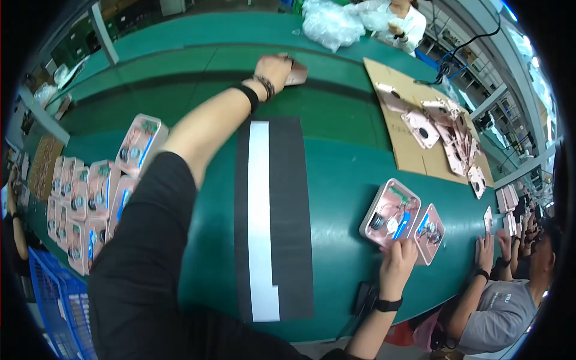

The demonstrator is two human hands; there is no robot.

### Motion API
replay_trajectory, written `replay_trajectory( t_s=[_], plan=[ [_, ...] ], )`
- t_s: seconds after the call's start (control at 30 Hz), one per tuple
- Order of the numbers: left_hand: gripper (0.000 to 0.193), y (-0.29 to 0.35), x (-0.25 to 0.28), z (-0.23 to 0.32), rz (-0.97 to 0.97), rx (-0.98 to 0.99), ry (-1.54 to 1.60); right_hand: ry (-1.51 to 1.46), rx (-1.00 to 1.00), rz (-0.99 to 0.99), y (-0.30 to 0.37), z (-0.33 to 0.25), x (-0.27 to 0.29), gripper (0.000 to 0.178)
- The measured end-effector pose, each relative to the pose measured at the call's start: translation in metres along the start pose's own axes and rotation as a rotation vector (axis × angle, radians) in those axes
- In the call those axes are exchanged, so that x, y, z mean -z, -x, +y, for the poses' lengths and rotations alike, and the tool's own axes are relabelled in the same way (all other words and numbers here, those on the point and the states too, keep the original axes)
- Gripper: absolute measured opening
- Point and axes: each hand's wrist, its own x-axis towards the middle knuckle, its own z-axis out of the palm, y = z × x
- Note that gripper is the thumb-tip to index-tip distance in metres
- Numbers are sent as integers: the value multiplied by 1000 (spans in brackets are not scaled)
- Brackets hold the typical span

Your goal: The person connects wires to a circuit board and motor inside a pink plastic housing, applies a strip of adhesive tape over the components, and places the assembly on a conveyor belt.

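Observation:
My left hand (275, 69) is stretched across the green bench to its far side. Its fingers are closed on a pink plastic piece (297, 74), partly hidden by the hand. On the right, my right hand (399, 260) grips the near edge of an open pink plastic case (376, 223) with fingers bent. Inside that case are a green circuit board (403, 196), thin wires, a dark round part and a blue strip. A second open pink case (427, 252) with similar contents lies against its right side.
Several open pink cases (99, 189) stand grouped at left. A cardboard sheet (401, 141) with pink covers (421, 129) lies far right. A black mat with a white strip (260, 210) occupies the middle. Co-workers sit at right (504, 306) and far side (411, 27), near clear plastic bags (332, 25).

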Motion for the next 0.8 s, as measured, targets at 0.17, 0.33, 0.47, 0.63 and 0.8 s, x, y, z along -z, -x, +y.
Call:
replay_trajectory(
  t_s=[0.17,0.33,0.47,0.63,0.8],
  plan=[
    [24,93,133,10,161,-105,123,66,-23,148,-5,2,9,23],
    [22,267,227,32,181,-84,341,-136,15,184,-2,-15,11,26],
    [20,384,256,36,-56,-47,448,-634,318,-386,15,-96,19,27],
    [21,432,250,20,-151,-144,489,-439,425,-451,19,-147,0,22],
    [18,442,254,11,-241,-268,627,-244,661,-474,7,-151,0,19]
  ],
)
